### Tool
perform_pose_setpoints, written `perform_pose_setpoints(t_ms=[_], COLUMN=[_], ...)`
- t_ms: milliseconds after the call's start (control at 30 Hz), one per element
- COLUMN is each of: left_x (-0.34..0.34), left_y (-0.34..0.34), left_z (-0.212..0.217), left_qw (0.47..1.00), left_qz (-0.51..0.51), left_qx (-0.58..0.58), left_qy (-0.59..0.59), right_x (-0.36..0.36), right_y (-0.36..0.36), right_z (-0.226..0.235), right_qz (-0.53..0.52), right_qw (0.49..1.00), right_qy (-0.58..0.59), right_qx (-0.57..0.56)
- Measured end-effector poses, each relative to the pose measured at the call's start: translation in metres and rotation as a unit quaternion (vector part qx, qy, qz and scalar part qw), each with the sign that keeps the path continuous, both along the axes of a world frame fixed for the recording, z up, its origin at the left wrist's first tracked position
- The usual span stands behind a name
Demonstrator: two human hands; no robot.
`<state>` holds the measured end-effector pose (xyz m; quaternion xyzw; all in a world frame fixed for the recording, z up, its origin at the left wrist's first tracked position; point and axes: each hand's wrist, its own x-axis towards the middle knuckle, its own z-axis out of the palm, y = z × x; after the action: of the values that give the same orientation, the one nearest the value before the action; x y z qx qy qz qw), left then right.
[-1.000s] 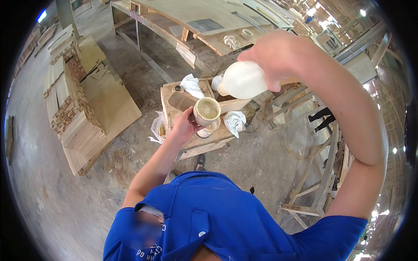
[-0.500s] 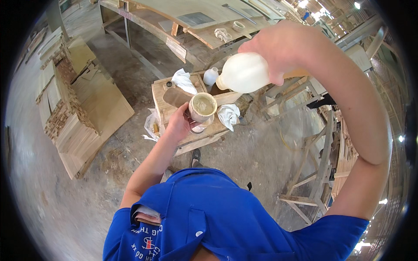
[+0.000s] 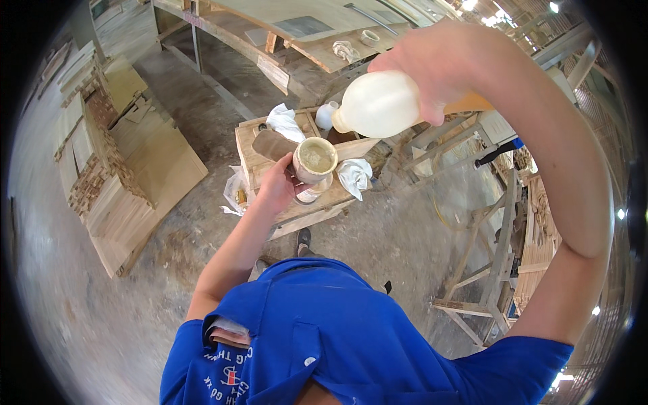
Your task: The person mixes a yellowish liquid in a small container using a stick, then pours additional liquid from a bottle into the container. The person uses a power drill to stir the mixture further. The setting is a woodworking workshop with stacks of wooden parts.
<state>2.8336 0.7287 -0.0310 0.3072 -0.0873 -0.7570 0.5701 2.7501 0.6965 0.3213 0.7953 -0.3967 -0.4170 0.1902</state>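
Observation:
My left hand (image 3: 278, 185) is closed around a round cup (image 3: 315, 160) with a pale, crusted rim, holding it over a wooden box. Cloudy, pale liquid with froth lies inside the cup. Raised to the right, my right hand (image 3: 435, 71) grips a large whitish plastic bottle (image 3: 379, 104), tipped on its side with its neck toward the left, above and to the right of the cup. No stream from the bottle's mouth can be made out. Beside the cup, a flat brown piece (image 3: 273, 144) sticks out near my left fingers.
On the wooden box (image 3: 251, 166) are white cloths (image 3: 285, 123) and a small white bottle (image 3: 325, 116). A plastic bag (image 3: 236, 196) hangs at its left. Stacked wood strips (image 3: 111, 182) stand left, a workbench (image 3: 317, 50) beyond, wooden frames (image 3: 489, 270) right.
The bottle in my right hand has shifted slightly up and left. The cup in my left hand has moved a little upward, and its contents look frothier.

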Motion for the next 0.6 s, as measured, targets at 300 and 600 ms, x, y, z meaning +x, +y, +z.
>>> perform_pose_setpoints(t_ms=[300,600], left_x=[0.009,0.018], left_y=[0.009,0.018], left_z=[0.001,0.004], left_qw=[1.000,1.000], left_qz=[0.004,0.019], left_qx=[-0.006,-0.001], left_qy=[-0.009,-0.018], right_x=[0.002,0.006], right_y=[0.003,0.006], right_z=[-0.003,-0.003], right_qz=[0.050,0.058], right_qw=[0.999,0.998], right_qy=[0.013,0.018], right_qx=[0.007,-0.004])
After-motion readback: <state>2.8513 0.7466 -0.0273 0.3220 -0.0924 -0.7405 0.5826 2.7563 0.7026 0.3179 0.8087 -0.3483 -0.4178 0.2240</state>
